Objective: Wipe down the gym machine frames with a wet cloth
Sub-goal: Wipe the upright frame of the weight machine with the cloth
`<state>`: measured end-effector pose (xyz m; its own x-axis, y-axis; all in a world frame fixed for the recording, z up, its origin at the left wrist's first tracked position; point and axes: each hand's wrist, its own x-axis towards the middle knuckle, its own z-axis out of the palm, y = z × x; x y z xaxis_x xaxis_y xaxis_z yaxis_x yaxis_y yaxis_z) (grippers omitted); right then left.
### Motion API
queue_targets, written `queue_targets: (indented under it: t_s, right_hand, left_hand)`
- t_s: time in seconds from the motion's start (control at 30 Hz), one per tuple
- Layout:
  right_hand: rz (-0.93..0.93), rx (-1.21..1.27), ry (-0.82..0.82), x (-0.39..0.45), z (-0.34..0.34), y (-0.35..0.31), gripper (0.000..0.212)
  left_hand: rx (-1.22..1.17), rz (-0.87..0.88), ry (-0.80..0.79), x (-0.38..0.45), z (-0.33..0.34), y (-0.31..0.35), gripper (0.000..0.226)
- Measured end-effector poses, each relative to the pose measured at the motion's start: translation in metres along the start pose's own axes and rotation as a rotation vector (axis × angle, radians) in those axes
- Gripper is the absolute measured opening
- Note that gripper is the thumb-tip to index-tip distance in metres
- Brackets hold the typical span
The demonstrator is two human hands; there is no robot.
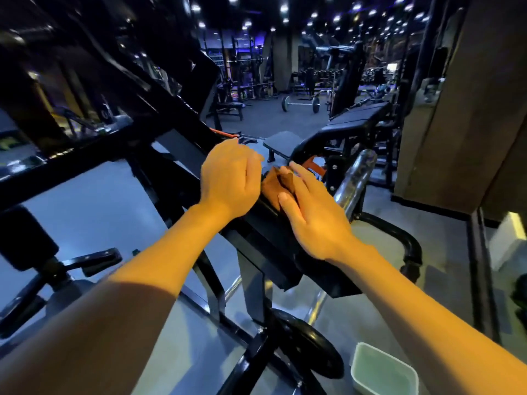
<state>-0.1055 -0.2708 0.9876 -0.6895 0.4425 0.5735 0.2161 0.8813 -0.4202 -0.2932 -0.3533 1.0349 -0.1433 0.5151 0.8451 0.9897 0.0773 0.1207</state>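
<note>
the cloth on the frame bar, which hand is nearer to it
Right. The right hand lies flat on the cloth; the left hand is curled just beside its left edge.

Left hand (231,178) fingers curled out of sight, cloth (275,185) partly under right hand (313,220)

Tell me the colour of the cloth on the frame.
Brownish-orange under this lighting; the cloth shows in the head view.
</note>
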Motion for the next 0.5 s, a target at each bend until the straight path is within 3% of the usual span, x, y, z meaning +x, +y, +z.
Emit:
queue_targets:
  t_s: [0.07, 0.2, 0.3, 0.5]
  right_hand:
    - [-0.04, -0.022, 0.018, 0.019, 0.008, -0.014, 0.058]
    - [-0.13, -0.169, 0.095, 0.049, 0.026, -0.054, 0.052]
    - [-0.105, -0.189, 0.223, 0.076, 0.038, -0.084, 0.054]
    - [-0.185, -0.293, 0.223, 0.136, 0.063, -0.13, 0.064]
  left_hand:
    - [-0.04, -0.021, 0.139, 0.001, -0.017, -0.004, 0.043]
    - [-0.004, -0.343, 0.294, 0.008, -0.052, -0.04, 0.057]
    - [-0.011, -0.537, 0.261, 0.012, -0.076, -0.081, 0.057]
    - [0.256, -0.618, 0.107, 0.03, -0.129, -0.149, 0.067]
